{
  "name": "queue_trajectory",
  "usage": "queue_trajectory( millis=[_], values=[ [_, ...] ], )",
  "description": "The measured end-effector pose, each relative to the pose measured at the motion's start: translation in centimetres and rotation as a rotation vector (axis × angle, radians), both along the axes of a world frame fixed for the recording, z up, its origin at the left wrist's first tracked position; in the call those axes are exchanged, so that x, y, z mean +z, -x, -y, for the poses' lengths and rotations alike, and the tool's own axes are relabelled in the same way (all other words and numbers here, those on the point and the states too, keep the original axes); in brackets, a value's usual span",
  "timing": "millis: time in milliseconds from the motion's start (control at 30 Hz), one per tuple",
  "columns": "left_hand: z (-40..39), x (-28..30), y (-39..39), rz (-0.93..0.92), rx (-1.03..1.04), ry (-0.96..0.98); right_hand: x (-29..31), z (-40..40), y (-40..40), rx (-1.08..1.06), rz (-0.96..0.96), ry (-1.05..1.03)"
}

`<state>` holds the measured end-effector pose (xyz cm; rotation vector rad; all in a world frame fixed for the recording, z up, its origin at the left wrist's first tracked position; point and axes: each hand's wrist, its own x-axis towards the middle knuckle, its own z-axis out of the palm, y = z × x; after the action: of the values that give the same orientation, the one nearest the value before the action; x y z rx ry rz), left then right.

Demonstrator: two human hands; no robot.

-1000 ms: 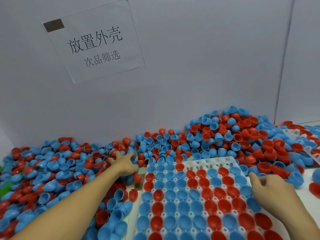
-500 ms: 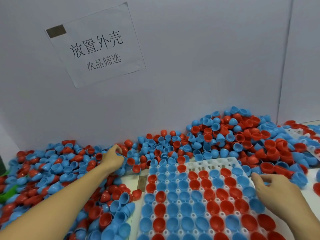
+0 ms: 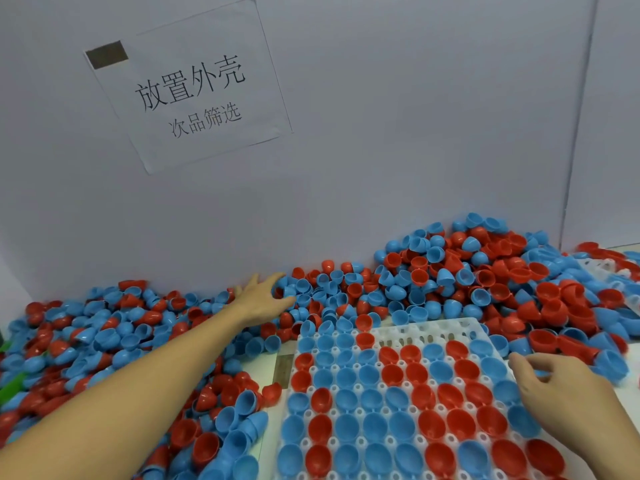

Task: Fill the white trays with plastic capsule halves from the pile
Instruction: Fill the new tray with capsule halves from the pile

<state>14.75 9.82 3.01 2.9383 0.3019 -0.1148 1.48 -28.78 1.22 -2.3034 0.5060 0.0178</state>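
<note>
A white tray [image 3: 420,329] lies in front of me, most of its cups filled with red and blue capsule halves; part of its far row is bare. A big pile of red and blue capsule halves [image 3: 485,271] runs along the wall from left to right. My left hand [image 3: 261,297] reaches far into the pile beyond the tray's left corner, fingers spread over blue halves; whether it holds one I cannot tell. My right hand [image 3: 561,386] hovers over the tray's right edge with fingers loosely curled; nothing shows in it.
A grey wall stands close behind the pile, with a paper sign [image 3: 194,88] taped to it. A second white tray [image 3: 602,268] is half buried in halves at the far right. A green object [image 3: 10,386] peeks out at the left edge.
My left hand has moved away from the tray's left corner, up and to the right, deeper into the pile by the wall. My right hand has stayed over the tray's right edge.
</note>
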Motion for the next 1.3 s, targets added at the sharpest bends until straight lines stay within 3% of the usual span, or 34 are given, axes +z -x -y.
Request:
queue_trajectory(
  millis=[133, 267, 467, 633, 833, 933, 1133, 1300],
  values=[
    [2.8, -1.3, -2.6, -0.019, 0.141, 0.216, -0.1, 0.3, -0.2, 0.004, -0.005, -0.024],
    [4.3, -2.0, -5.2, -0.098, 0.294, 0.29, -0.1, 0.1, -0.6, -0.001, -0.02, -0.046],
    [6.2, -3.8, -6.3, 0.026, 0.438, 0.127, -0.2, 0.0, -0.4, 0.016, 0.022, -0.042],
    [5.1, -3.8, -7.2, -0.028, 0.427, 0.078, -0.6, 0.2, -0.3, 0.027, 0.041, -0.045],
    [2.7, -4.5, -5.7, 0.169, 0.309, 0.153, -0.7, 0.4, -0.2, 0.029, 0.049, -0.049],
    [1.0, -3.9, -4.7, 0.276, 0.326, 0.269, -0.9, 0.6, -0.3, 0.026, 0.043, -0.05],
    [-2.6, -1.7, -3.4, 0.461, 0.442, 0.69, -1.1, 0.6, -0.5, 0.011, 0.04, -0.052],
    [-4.3, 0.4, -1.7, 0.247, 0.521, 0.988, -1.1, 0.8, -0.6, 0.014, 0.035, -0.055]
  ],
)
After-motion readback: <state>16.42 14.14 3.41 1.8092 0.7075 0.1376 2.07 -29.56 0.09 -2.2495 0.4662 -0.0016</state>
